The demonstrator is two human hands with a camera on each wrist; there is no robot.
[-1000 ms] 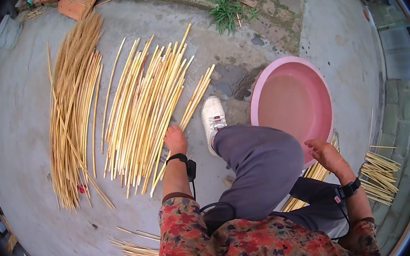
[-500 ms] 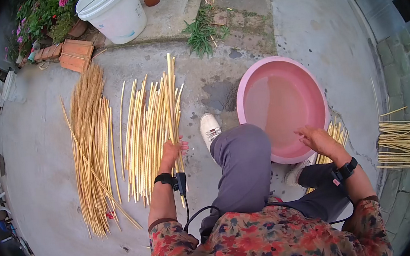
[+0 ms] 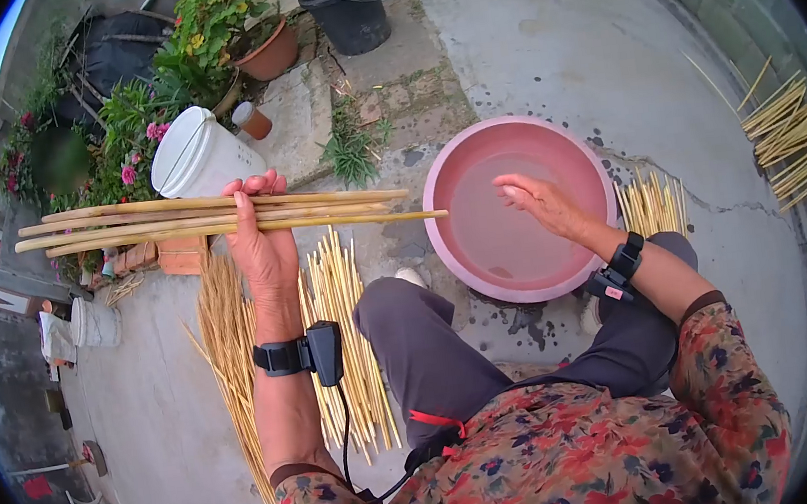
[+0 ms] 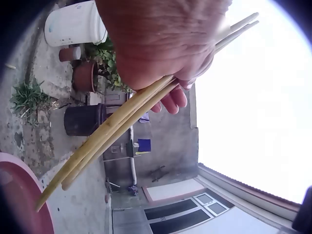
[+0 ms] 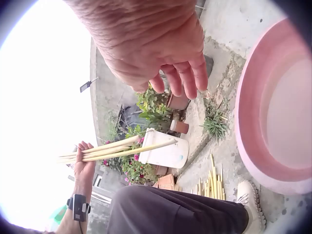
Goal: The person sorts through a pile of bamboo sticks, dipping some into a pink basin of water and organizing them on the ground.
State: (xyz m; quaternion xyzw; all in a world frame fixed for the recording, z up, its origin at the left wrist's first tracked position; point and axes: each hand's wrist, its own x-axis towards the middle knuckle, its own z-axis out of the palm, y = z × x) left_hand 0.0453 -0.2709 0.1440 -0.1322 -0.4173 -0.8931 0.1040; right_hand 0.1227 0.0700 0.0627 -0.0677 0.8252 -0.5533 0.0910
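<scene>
- Basically, the step in hand looked like carrying and lining up a small bunch. Left hand (image 3: 266, 252) was clamped around several pale stalks (image 3: 124, 210), thumb across them, bunch roughly level and off the ground.
- Stalk ends were uneven; one end overlapped the tub's near-left edge in the head view. Couldn't tell whether it sat directly above.
- Right hand (image 3: 551, 207) was empty, fingers loose and relaxed, over the pink tub (image 3: 528, 288), apart from the bunch.
- Next move, as judged: firm left grip, right hand brought across to steady or even the ends, both kept clear of the tub rim. Risk: loose stalks sliding out, long ends knocking the rim.
- Tub stood ahead of the knees, with what looked like shallow murky water inside.
- More pale stalks (image 3: 346, 356) lay by the left leg, a brushy-topped bundle (image 3: 219, 321) beyond them.
- Shorter stalks (image 3: 652, 206) lay beside the tub; a separate pile (image 3: 793, 137) was near the wall.
- Farther out: white bucket (image 3: 202, 155), then black bucket (image 3: 344, 17) near a potted plant (image 3: 269, 52).
</scene>
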